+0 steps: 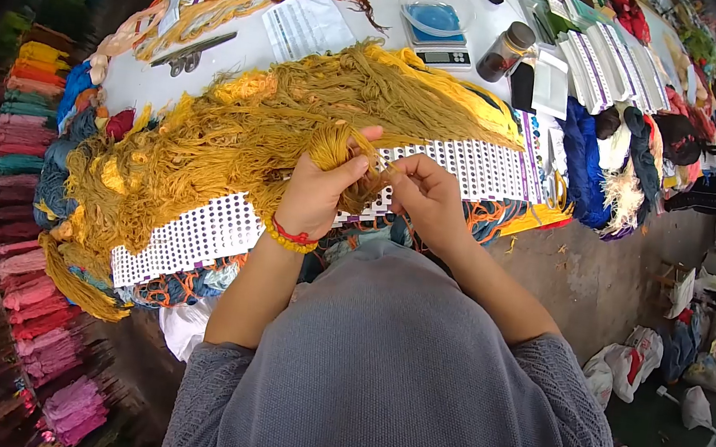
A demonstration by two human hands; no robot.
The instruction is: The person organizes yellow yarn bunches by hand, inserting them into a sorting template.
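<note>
My left hand (316, 190), with red and yellow bracelets at the wrist, is closed round a bundle of mustard-yellow yarn (332, 146). Close to its right, my right hand (426, 194) pinches strands of the same yarn between thumb and fingers. Some strands hang down between the two hands. Both hands are over the near edge of the table, in front of a large heap of olive and golden yarn (236, 128). Under the heap lie white cards with rows of round holes (196, 235).
A digital scale (441, 55) with a clear dish stands at the back beside a dark lidded jar (506, 52). Scissors (188, 60) lie at the back left. Stacked punched cards (605, 66) and blue yarn (576, 156) are to the right. Coloured skeins hang at the far left.
</note>
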